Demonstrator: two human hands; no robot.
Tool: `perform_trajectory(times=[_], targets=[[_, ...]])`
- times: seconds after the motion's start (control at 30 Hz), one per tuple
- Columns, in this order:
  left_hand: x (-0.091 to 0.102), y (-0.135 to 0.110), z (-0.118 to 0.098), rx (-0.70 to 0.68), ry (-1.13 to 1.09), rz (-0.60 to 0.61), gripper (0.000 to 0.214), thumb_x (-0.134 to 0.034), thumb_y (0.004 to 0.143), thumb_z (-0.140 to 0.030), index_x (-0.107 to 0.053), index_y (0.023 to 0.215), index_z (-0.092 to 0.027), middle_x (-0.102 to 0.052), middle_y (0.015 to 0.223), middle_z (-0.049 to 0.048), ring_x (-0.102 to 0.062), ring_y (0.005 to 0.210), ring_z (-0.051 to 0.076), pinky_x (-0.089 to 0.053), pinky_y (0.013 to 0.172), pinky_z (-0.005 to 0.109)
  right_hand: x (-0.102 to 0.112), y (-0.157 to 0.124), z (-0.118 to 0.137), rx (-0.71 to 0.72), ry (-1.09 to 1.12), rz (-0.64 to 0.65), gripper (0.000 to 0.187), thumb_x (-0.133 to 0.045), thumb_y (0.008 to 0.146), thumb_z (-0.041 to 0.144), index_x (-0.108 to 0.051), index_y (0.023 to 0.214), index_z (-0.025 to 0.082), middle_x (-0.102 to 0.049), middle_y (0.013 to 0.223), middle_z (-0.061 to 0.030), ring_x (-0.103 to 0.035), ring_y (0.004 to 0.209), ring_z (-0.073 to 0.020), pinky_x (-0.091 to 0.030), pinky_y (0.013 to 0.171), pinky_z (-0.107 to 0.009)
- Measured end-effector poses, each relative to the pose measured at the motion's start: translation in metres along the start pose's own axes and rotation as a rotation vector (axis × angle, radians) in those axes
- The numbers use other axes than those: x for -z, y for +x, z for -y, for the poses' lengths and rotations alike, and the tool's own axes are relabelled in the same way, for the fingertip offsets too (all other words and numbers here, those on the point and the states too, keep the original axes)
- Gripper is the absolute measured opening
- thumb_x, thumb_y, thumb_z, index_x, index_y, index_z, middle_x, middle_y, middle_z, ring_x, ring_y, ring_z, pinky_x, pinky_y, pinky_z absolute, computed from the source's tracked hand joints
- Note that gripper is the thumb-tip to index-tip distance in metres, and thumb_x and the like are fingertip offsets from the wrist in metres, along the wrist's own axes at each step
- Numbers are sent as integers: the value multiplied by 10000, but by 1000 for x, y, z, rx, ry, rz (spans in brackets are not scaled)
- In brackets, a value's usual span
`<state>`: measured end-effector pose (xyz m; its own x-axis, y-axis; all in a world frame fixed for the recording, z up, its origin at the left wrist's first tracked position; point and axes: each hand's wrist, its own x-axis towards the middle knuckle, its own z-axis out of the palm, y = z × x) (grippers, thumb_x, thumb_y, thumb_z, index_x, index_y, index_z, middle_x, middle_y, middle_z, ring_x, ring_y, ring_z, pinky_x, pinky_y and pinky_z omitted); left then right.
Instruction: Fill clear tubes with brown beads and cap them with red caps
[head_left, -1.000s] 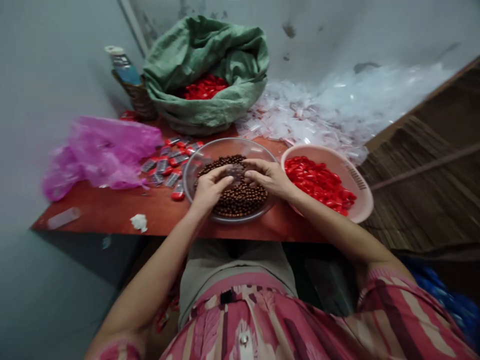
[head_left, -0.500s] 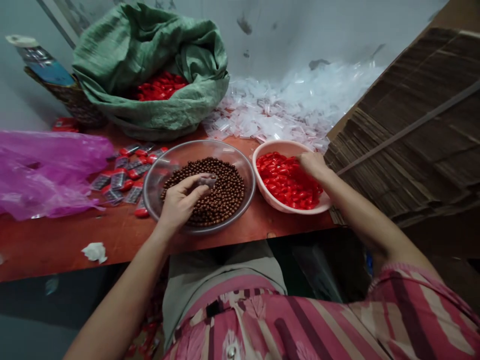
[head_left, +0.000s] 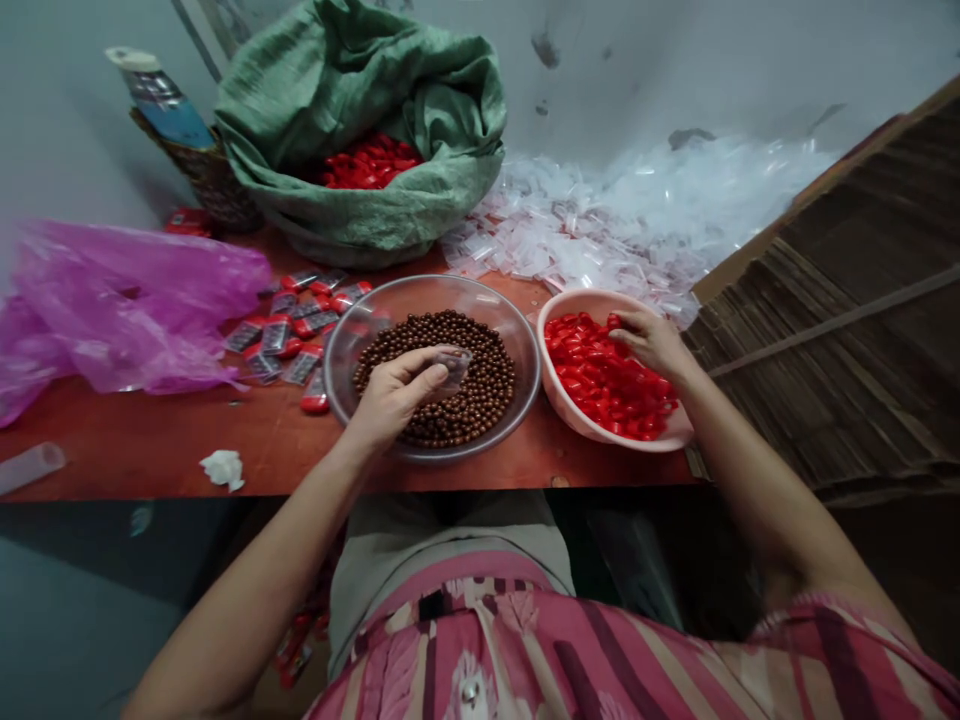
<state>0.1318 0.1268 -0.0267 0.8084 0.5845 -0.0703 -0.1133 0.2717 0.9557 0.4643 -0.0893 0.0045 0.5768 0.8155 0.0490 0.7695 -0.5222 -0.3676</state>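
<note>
My left hand [head_left: 397,395] is closed on a small clear plastic container [head_left: 451,368], whose contents I cannot make out. It hovers over a clear bowl [head_left: 341,400] of shiny brown balls [head_left: 480,400]. At the right, my right hand [head_left: 651,342] reaches over the pink bowl [head_left: 561,410], which is full of red plastic caps [head_left: 592,375]. Thumb and fingers pinch a red cap [head_left: 614,321] above the heap. Left of the clear bowl lie several filled clear containers with red caps [head_left: 276,330].
A green sack [head_left: 352,220] of red caps stands behind the bowls. Many empty clear containers [head_left: 600,230] are piled against the wall. Stacked cardboard [head_left: 825,320] borders the right side. A purple plastic bag [head_left: 127,310], crumpled tissue [head_left: 223,468] and clear tube [head_left: 31,467] lie at left.
My right hand has come up out of the red caps, its fingertips now showing with a cap. The view has shifted left; my left hand still holds the container over the brown balls.
</note>
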Motion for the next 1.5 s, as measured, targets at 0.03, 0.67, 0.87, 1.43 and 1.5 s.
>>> perform_trajectory(times=[0.03,0.67,0.87,1.43,1.5], targets=[[0,0,-1,7,-34,33,428,-768,705,-456,-723,1035,-187,-683,1205,110,-682,1032,269,-616,806,376,-3,-3,16,13,225,-26,384,-602,822,383,-644,1128,154,-684,893,-53,-632,775,-197,-509,713,-315],[2,1,7,-70,-282,125,452,-778,692,-439,-699,1027,-145,-731,1048,90,-698,890,202,-578,838,346,-58,-14,195,535,61,-61,301,-559,904,340,-668,1154,214,-715,1058,-99,-684,949,-243,-541,894,-379],[4,-2,7,-307,175,7,290,-595,863,-312,-696,1092,-165,-724,1125,77,-668,1057,209,-500,980,338,-26,-9,202,473,233,-92,401,-585,870,352,-610,1261,264,-715,1025,-67,-684,854,-230,-558,803,-402],[3,0,12,-584,603,-130,240,-577,889,-182,-701,1094,-175,-730,1120,62,-683,1041,175,-502,962,277,-17,-3,195,865,-270,249,381,-514,892,259,-561,1261,173,-721,1067,-110,-700,808,-204,-482,632,-265],[3,-1,12,-576,670,-206,243,-568,890,-160,-698,1094,-188,-734,1102,60,-689,1018,174,-508,949,288,-14,-4,191,833,-316,234,326,-529,884,269,-600,1190,180,-726,1026,-103,-695,769,-208,-471,608,-269]])
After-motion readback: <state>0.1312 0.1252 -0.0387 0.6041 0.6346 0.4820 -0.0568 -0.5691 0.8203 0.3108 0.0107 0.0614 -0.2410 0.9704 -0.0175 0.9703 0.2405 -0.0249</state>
